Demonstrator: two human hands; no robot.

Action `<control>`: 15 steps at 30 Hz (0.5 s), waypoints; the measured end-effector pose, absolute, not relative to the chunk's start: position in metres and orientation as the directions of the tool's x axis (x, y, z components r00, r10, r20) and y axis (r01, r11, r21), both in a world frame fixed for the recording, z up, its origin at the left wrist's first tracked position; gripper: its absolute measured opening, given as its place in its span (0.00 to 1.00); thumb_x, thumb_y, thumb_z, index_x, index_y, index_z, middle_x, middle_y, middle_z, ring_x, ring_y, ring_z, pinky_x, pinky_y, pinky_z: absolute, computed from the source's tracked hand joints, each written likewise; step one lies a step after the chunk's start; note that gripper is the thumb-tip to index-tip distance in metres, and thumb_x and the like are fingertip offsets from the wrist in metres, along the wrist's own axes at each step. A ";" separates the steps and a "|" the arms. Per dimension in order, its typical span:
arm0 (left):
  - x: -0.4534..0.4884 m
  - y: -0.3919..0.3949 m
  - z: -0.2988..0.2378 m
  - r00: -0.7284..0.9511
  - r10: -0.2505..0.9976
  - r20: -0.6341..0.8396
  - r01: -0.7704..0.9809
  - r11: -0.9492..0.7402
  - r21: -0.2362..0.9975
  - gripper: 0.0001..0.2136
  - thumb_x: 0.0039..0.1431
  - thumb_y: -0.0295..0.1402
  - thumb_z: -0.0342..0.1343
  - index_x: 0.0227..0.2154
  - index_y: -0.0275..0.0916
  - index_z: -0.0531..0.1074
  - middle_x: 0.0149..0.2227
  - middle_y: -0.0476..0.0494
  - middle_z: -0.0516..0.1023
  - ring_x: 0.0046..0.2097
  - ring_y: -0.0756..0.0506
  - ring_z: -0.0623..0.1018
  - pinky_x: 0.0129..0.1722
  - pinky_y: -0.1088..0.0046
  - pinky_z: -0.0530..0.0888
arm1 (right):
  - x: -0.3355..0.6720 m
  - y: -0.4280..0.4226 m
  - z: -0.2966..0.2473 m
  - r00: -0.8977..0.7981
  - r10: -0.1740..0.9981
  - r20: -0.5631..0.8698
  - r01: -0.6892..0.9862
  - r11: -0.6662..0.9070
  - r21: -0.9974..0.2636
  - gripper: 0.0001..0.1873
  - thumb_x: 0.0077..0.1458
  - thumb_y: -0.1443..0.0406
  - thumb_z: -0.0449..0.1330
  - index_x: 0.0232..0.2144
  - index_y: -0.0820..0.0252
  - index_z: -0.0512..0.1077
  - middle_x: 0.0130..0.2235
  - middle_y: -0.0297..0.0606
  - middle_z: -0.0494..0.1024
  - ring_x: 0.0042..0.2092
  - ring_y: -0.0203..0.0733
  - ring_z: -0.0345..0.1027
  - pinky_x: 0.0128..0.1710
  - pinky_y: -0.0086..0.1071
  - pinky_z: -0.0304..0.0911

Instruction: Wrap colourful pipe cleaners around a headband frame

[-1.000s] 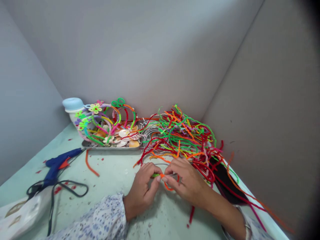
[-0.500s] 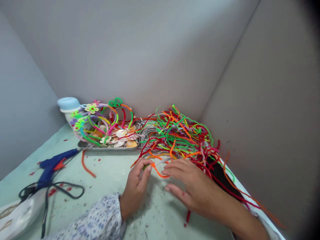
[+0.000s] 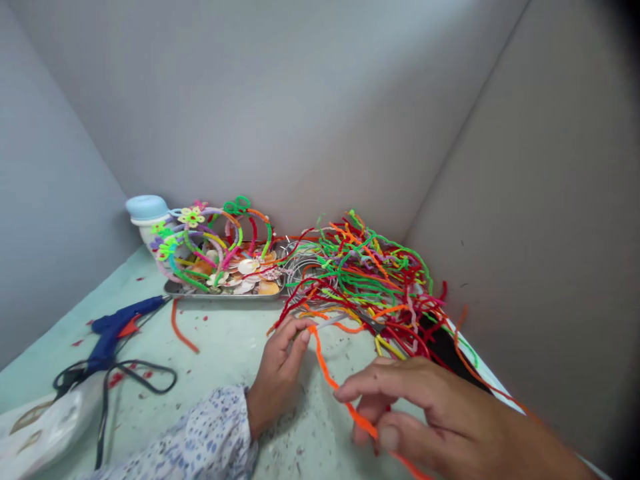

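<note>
My left hand [image 3: 280, 367] pinches the upper end of an orange pipe cleaner [image 3: 327, 373] between thumb and fingers. A thin pale strip [image 3: 333, 321] sticks out to the right from the same pinch; the rest of it is hidden in the hand. The pipe cleaner slants down towards me and runs between the thumb and fingers of my right hand [image 3: 410, 407], its tail passing out below the thumb. Scissors with yellow handles [image 3: 387, 347] lie just beyond my right hand, by the heap of pipe cleaners [image 3: 370, 267].
A metal tray [image 3: 235, 296] of shells holds several colourful headbands [image 3: 240, 230], with a blue-lidded white bottle [image 3: 149, 217] behind. At left lie a blue glue gun [image 3: 113, 333], its black cord and a white plastic bag [image 3: 45, 427]. A coil of silvery wire [image 3: 303, 277] sits beside the tray.
My right hand has moved down and towards me, along the orange pipe cleaner, which now stretches out long. The scissors have come into view. My left hand keeps its pinch.
</note>
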State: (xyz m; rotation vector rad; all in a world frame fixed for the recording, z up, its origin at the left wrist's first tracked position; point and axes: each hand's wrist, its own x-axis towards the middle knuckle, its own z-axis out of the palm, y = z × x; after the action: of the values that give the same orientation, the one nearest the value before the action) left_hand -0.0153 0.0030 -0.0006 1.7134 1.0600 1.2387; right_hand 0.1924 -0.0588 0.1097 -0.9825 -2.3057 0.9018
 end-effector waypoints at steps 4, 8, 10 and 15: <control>-0.015 0.001 0.002 0.215 0.923 0.318 0.158 -0.354 0.922 0.09 0.65 0.36 0.46 0.38 0.39 0.70 0.36 0.46 0.73 0.40 0.46 0.73 0.42 0.70 0.68 | 0.196 -0.043 0.097 -0.543 0.786 0.296 0.543 0.597 -0.590 0.14 0.62 0.66 0.53 0.48 0.47 0.71 0.39 0.34 0.80 0.39 0.40 0.74 0.39 0.30 0.67; -0.015 0.000 0.002 0.233 0.911 0.341 0.147 -0.380 0.913 0.09 0.65 0.35 0.46 0.36 0.39 0.70 0.36 0.45 0.73 0.40 0.45 0.72 0.42 0.70 0.67 | 0.190 -0.017 0.065 -0.455 0.719 0.526 0.628 0.677 -0.383 0.11 0.59 0.70 0.56 0.43 0.55 0.72 0.40 0.39 0.78 0.43 0.44 0.70 0.45 0.39 0.64; -0.016 0.000 0.002 0.247 0.903 0.350 0.146 -0.392 0.908 0.09 0.65 0.35 0.47 0.37 0.39 0.70 0.36 0.45 0.73 0.40 0.45 0.72 0.42 0.69 0.67 | 0.184 -0.008 0.050 -0.458 0.657 0.598 0.640 0.711 -0.292 0.12 0.57 0.70 0.58 0.44 0.55 0.72 0.43 0.41 0.76 0.44 0.45 0.69 0.45 0.41 0.63; -0.015 -0.002 0.003 0.322 0.876 0.360 0.149 -0.423 0.894 0.09 0.65 0.34 0.46 0.37 0.39 0.71 0.34 0.46 0.72 0.38 0.46 0.72 0.40 0.70 0.67 | 0.174 -0.004 0.027 -0.485 0.588 0.647 0.617 0.754 -0.223 0.12 0.58 0.69 0.57 0.45 0.56 0.71 0.42 0.41 0.76 0.43 0.44 0.68 0.43 0.41 0.63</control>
State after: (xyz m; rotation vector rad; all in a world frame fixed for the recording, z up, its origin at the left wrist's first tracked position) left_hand -0.0155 -0.0024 0.0033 1.7957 0.9149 1.1565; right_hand 0.1742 -0.0035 0.0272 -0.8986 -2.2127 -0.0512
